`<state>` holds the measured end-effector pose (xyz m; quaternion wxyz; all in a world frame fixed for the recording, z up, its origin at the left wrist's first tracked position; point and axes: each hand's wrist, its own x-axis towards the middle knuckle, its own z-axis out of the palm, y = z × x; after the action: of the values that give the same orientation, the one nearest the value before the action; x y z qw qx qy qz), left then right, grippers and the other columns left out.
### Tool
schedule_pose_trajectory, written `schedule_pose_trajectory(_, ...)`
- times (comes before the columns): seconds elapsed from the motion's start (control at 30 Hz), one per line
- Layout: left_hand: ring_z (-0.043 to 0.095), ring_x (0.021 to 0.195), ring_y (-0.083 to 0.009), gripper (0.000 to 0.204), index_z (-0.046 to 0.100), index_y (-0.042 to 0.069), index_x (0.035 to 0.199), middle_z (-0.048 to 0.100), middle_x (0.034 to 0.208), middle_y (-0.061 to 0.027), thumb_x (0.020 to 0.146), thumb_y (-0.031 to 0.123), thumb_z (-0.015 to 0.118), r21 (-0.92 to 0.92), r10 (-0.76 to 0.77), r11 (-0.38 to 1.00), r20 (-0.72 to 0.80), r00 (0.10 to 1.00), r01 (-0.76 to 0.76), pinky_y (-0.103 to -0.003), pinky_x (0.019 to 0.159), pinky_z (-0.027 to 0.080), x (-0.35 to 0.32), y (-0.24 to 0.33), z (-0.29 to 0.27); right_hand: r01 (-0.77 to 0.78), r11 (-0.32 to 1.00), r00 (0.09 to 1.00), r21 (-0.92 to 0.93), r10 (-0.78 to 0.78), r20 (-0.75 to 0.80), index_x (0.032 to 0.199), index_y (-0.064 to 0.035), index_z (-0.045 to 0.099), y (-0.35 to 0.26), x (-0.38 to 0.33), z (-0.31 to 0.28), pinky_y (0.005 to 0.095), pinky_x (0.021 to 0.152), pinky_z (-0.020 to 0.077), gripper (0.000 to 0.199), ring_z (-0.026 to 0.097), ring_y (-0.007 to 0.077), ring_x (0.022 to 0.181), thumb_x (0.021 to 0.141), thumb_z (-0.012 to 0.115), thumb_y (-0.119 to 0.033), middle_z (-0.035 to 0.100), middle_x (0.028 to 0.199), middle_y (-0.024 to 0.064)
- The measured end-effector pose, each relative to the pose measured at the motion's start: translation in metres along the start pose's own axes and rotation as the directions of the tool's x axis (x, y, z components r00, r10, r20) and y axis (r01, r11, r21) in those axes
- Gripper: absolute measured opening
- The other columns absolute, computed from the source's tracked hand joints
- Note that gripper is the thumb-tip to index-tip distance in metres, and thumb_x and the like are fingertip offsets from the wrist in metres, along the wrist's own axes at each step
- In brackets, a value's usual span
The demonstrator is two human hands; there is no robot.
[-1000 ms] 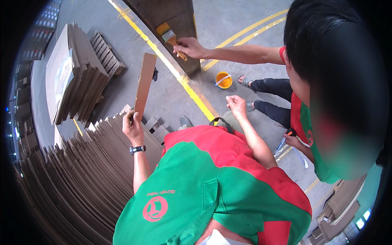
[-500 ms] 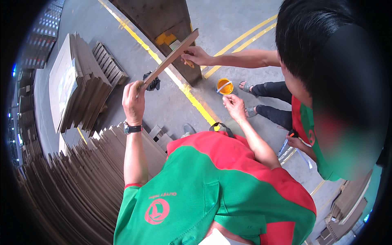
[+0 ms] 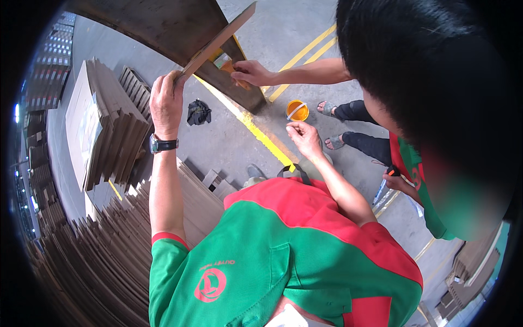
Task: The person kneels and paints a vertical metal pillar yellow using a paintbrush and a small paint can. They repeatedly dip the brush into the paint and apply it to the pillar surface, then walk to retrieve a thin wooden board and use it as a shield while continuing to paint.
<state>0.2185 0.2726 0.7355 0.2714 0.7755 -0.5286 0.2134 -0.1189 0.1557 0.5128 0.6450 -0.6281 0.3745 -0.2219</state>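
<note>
A black bundle (image 3: 199, 112) lies near a cardboard stack (image 3: 121, 128).

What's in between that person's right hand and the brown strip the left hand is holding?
In the picture, a co-worker's hand and paintbrush lie between the right hand and the brown strip. Whether they'd truly block it, I can't tell. Nothing separates the left hand from the strip: it's gripping one end.

Softly lit across the floor (image 3: 224, 145), dimmer over the stacked cardboard (image 3: 103, 261), with glare from small lights (image 3: 17, 113) at far left; bowed toward the black rim (heavily blurred over the co-worker (image 3: 408, 71)).
</note>
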Motion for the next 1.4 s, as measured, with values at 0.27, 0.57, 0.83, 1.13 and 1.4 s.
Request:
schedule_pose_trajectory(0.27, 0.065, 0.087, -0.0329, 0.017, 0.068, 0.005, 0.108, 0.065, 0.093, -0.0118, 0.094, 0.015, 0.071, 0.022, -0.001, 1.000, 0.023, 1.000, 0.001, -0.042, 0.075, 0.053, -0.003, -0.010, 0.015, 0.013, 0.999, 1.000, -0.050, -0.013, 0.003, 0.108, -0.0016, 0.072, 0.005, 0.001, 0.001, 0.0217, 0.066, 0.0507, 0.017, 0.062, 0.0047, 0.072, 0.097, 0.070, -0.015, 0.070, 0.082, -0.0004)
schedule_pose_trajectory(0.57, 0.064, 0.088, -0.0328, 0.019, 0.068, 0.006, 0.109, 0.065, 0.094, -0.0121, 0.094, 0.016, 0.071, 0.037, -0.001, 0.999, 0.015, 1.000, 0.000, -0.042, 0.077, 0.053, -0.001, -0.020, 0.025, -0.076, 0.996, 0.997, -0.037, 0.076, 0.000, 0.107, -0.0014, 0.071, 0.037, -0.019, -0.011, 0.0213, 0.063, 0.0495, 0.016, 0.060, 0.0039, 0.070, 0.098, 0.070, -0.014, 0.069, 0.080, -0.0010)
schedule_pose_trajectory(0.83, 0.064, 0.088, -0.0332, 0.019, 0.068, 0.005, 0.109, 0.065, 0.093, -0.0124, 0.093, 0.016, 0.071, 0.046, 0.020, 0.999, 0.012, 1.000, -0.021, -0.042, 0.076, 0.053, 0.002, -0.024, 0.026, -0.095, 0.995, 0.995, -0.017, 0.095, -0.008, 0.107, -0.0020, 0.072, 0.037, -0.016, -0.011, 0.0210, 0.062, 0.0486, 0.015, 0.059, 0.0035, 0.069, 0.098, 0.070, -0.014, 0.068, 0.080, -0.0017)
schedule_pose_trajectory(1.13, 0.063, 0.088, -0.0333, 0.020, 0.067, 0.003, 0.109, 0.064, 0.093, -0.0129, 0.092, 0.014, 0.071, 0.014, 0.032, 0.999, 0.013, 0.999, -0.033, -0.042, 0.076, 0.052, 0.003, -0.025, 0.025, -0.126, 0.992, 0.992, -0.017, 0.126, 0.001, 0.103, -0.0015, 0.073, 0.037, -0.007, -0.010, 0.0231, 0.066, 0.0493, 0.014, 0.059, 0.0033, 0.072, 0.095, 0.072, -0.013, 0.069, 0.079, -0.0028)
schedule_pose_trajectory(1.4, 0.063, 0.087, -0.0321, 0.016, 0.067, 0.004, 0.103, 0.064, 0.090, -0.0119, 0.091, 0.013, 0.071, 0.032, 0.044, 0.998, 0.030, 0.999, -0.045, -0.042, 0.078, 0.052, 0.005, -0.028, 0.025, -0.085, 0.989, 0.995, -0.120, 0.090, 0.040, 0.109, -0.0021, 0.071, 0.035, 0.001, -0.008, 0.0214, 0.062, 0.0483, 0.016, 0.060, 0.0040, 0.071, 0.098, 0.069, -0.014, 0.068, 0.081, -0.0015)
